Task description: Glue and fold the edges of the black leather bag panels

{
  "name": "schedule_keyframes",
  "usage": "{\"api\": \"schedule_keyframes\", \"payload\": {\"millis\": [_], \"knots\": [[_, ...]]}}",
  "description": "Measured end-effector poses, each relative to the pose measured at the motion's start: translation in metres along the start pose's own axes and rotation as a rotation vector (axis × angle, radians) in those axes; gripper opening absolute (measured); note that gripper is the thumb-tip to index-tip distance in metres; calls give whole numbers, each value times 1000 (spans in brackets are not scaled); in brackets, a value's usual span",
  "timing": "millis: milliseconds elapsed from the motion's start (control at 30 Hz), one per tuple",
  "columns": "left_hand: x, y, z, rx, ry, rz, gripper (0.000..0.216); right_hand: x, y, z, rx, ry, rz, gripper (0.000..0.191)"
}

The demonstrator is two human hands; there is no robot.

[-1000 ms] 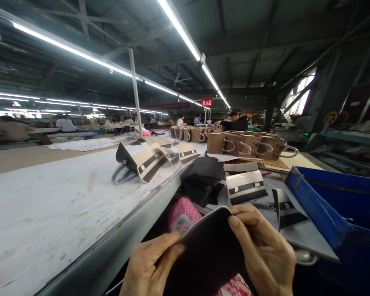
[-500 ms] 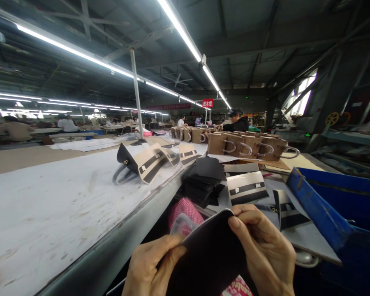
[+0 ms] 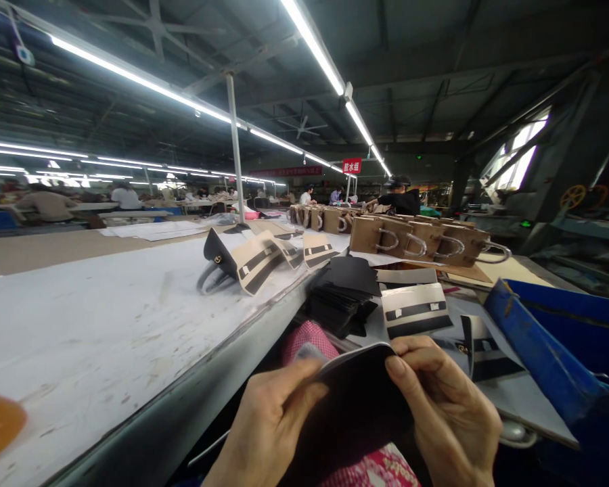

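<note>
A black flexible panel [image 3: 358, 412] with a pale upper edge is held up in front of me between both hands. My left hand [image 3: 279, 412] pinches its upper left edge between thumb and fingers. At the upper right corner, the thumb and fingertips of my right hand [image 3: 444, 409] are closed on the same panel. Just beyond it lies a stack of black pieces [image 3: 342, 294], beside a cream panel with black strips [image 3: 417, 310]. Another cream-and-black piece with a gold-coloured fitting [image 3: 490, 348] rests to the right of my right hand.
A long white-covered table [image 3: 106, 325] runs along the left, with bag parts [image 3: 258, 260] near its edge. Brown bags with wrapped handles [image 3: 421, 238] stand farther back. A blue bin [image 3: 543, 345] is at right, and a blurred orange object [image 3: 0, 426] at far left.
My left hand has slid along the panel's upper edge, a little closer to my right hand. The view has shifted left, bringing more of the orange object into sight.
</note>
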State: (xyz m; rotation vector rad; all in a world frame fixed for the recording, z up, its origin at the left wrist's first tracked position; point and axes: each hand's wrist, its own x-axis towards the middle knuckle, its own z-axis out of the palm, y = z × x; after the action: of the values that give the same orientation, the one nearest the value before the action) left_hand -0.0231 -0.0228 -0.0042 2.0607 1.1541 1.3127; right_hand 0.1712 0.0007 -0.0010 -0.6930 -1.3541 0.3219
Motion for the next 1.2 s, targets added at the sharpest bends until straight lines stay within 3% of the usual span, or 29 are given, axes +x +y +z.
{"api": "schedule_keyframes", "payload": {"millis": [167, 267, 633, 733, 867, 967, 1033, 1100, 1200], "knots": [[17, 20, 10, -138, 10, 66, 31, 1, 3, -2, 6, -41, 39, 16], [20, 25, 14, -142, 31, 80, 25, 0, 4, -4, 20, -43, 49, 16], [17, 19, 27, 194, 324, 425, 13, -5, 1, 3, 67, 7, 96, 17], [17, 18, 28, 242, 356, 423, 14, -5, 7, 2, 86, -10, 106, 16], [16, 13, 29, 190, 274, 323, 15, 0, 11, -1, 155, -41, 150, 28], [17, 12, 28, 133, 125, 224, 19, 7, 6, -5, -59, -249, 35, 11], [18, 12, 24, 103, 1, 115, 17, 11, 2, -9, -206, -327, 9, 14], [18, 12, 17, 81, -93, -16, 11, 14, -1, -14, -287, -269, 113, 20], [18, 10, 9, 21, -176, -145, 24, 15, -2, -18, -309, -174, 335, 27]]}}
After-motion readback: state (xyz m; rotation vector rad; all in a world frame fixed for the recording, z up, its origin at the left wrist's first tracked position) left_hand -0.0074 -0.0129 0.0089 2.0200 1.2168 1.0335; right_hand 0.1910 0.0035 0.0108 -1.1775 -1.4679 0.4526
